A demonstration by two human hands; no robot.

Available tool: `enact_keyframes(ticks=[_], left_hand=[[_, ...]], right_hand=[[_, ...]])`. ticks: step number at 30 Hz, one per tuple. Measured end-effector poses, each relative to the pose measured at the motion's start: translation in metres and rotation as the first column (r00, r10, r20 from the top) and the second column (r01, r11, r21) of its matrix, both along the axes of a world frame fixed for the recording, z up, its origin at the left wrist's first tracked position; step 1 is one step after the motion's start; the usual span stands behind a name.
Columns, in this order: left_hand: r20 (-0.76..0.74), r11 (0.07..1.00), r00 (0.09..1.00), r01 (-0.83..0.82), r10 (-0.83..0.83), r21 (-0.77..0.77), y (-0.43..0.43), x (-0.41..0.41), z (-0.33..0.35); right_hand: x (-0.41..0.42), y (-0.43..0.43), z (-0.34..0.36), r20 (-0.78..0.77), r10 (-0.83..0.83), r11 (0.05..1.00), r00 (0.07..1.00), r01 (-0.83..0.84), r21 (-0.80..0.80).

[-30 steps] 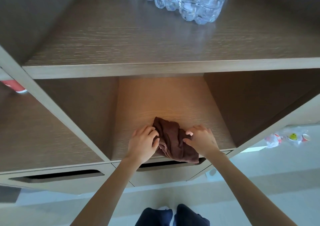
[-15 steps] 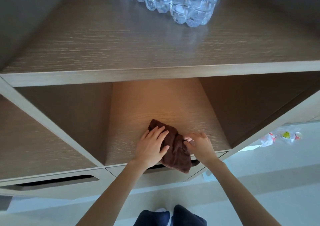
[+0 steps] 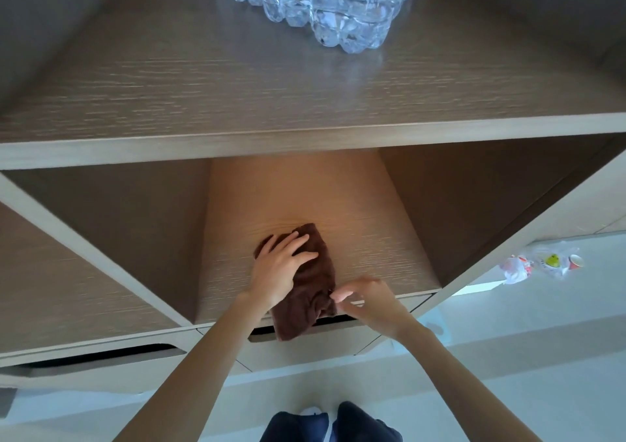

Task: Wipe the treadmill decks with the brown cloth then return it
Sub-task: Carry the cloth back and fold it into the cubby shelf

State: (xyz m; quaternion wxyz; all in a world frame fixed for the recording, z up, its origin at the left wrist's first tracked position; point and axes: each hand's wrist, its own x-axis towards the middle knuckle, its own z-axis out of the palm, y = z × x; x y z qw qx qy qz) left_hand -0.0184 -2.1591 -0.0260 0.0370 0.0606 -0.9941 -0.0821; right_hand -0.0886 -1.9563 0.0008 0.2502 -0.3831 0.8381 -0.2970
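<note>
The brown cloth (image 3: 313, 282) lies loosely folded on the floor of an open wooden cubby (image 3: 372, 235). Its far part is under the left hand (image 3: 279, 267), and its near end droops over the shelf's front lip, across a dark drawer slot (image 3: 338, 319). The left hand lies flat on it, fingers straight and spread, pressing without gripping. The right hand (image 3: 369, 301) sits just right of the bunched near edge, fingers curled and thumb at the fold; whether it pinches the fabric cannot be told.

This looks like the return step: the cloth is being laid back in storage. Next, the overhanging end needs tucking away from the hands, deeper in, before both let go.

Above the hands, an upper shelf (image 3: 203, 86) carries a shrink-wrapped pack of water bottles (image 3: 332, 4). Well right of the right hand, a plastic bag of litter (image 3: 542, 265) lies on the floor.
</note>
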Motion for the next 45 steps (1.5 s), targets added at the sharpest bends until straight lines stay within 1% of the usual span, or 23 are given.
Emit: enact_keyframes(ticks=[3,4,5,7,9,12,13,15,17,18,22,23,25,26,28,30,32,34,36,39,42,44,45], left_hand=[[-0.141,0.983,0.988,-0.042,0.068,0.176,0.012,0.01,0.008],[-0.161,0.978,0.985,-0.034,0.068,0.204,0.021,0.016,0.007],[-0.162,0.977,0.985,-0.017,0.053,0.211,0.031,0.021,0.005],[-0.099,0.974,0.995,0.0,0.023,0.227,0.048,0.033,-0.004],[-0.019,0.978,1.0,0.012,-0.008,0.21,0.053,0.043,-0.015],[-0.008,0.984,0.997,0.082,-0.081,0.156,0.039,0.053,-0.02],[0.003,0.985,0.995,0.103,-0.105,0.136,0.032,0.056,-0.019],[0.028,0.985,0.99,0.137,-0.141,0.109,0.015,0.061,-0.014],[0.029,0.987,0.991,0.126,-0.129,0.103,-0.002,0.068,-0.008],[0.021,0.99,0.995,0.099,-0.102,0.099,-0.01,0.073,-0.005],[-0.078,0.995,0.995,-0.052,0.058,0.088,-0.025,0.086,0.006],[-0.134,0.996,0.988,-0.061,0.071,0.072,-0.023,0.087,0.006],[-0.247,0.998,0.968,-0.03,0.042,0.053,-0.014,0.089,-0.001],[-0.273,0.999,0.962,-0.007,0.022,0.054,-0.008,0.089,-0.005],[-0.257,0.998,0.967,0.017,0.0,0.065,0.002,0.09,-0.014],[-0.196,0.997,0.981,0.006,0.009,0.072,0.006,0.09,-0.02],[-0.14,0.996,0.99,-0.015,0.028,0.088,0.006,0.089,-0.022],[-0.116,0.993,0.992,-0.033,0.046,0.109,0.005,0.087,-0.019],[-0.107,0.991,0.992,-0.052,0.066,0.121,0.003,0.083,-0.016],[-0.117,0.987,0.991,-0.045,0.064,0.155,0.002,0.081,-0.014],[-0.144,0.971,0.986,-0.05,0.085,0.232,0.002,0.087,-0.015],[-0.174,0.944,0.978,-0.056,0.118,0.326,0.001,0.089,-0.012],[-0.186,0.919,0.973,-0.055,0.137,0.39,0.0,0.09,-0.007]], right_hand=[[-0.02,-0.004,0.0,-0.078,-0.099,0.994,0.992,0.096,-0.043],[-0.026,-0.006,0.0,-0.124,-0.099,0.994,0.987,0.092,-0.057],[-0.032,-0.01,0.0,-0.174,-0.079,0.996,0.982,0.069,-0.064],[-0.042,-0.022,0.0,-0.266,0.005,0.998,0.964,-0.019,-0.053],[-0.049,-0.035,-0.002,-0.318,0.14,0.989,0.938,-0.148,0.0],[-0.053,-0.048,-0.006,-0.375,0.333,0.941,0.865,-0.278,0.194],[-0.054,-0.049,-0.007,-0.396,0.36,0.929,0.845,-0.285,0.238],[-0.053,-0.047,-0.011,-0.464,0.369,0.925,0.805,-0.272,0.264],[-0.045,-0.042,-0.013,-0.542,0.362,0.931,0.758,-0.268,0.247],[-0.038,-0.039,-0.014,-0.561,0.343,0.939,0.753,-0.261,0.224],[-0.004,-0.026,-0.021,-0.613,0.259,0.961,0.747,-0.265,0.082],[-0.001,-0.023,-0.024,-0.618,0.236,0.965,0.75,-0.254,0.061],[-0.003,-0.02,-0.025,-0.58,0.162,0.982,0.798,-0.188,0.016],[-0.006,-0.02,-0.023,-0.565,0.122,0.989,0.816,-0.148,0.0],[-0.013,-0.023,-0.02,-0.59,0.112,0.992,0.8,-0.129,0.013],[-0.019,-0.031,-0.017,-0.598,0.182,0.982,0.78,-0.177,0.068],[-0.024,-0.036,-0.017,-0.553,0.225,0.974,0.802,-0.193,0.116],[-0.028,-0.04,-0.019,-0.492,0.204,0.979,0.846,-0.164,0.124],[-0.032,-0.043,-0.018,-0.489,0.187,0.982,0.852,-0.151,0.113],[-0.033,-0.045,-0.013,-0.541,0.202,0.979,0.816,-0.18,0.093],[-0.026,-0.038,-0.008,-0.649,0.251,0.959,0.718,-0.277,0.064],[-0.022,-0.031,-0.011,-0.68,0.282,0.938,0.677,-0.342,0.048],[-0.021,-0.027,-0.012,-0.675,0.287,0.932,0.679,-0.362,0.033]])
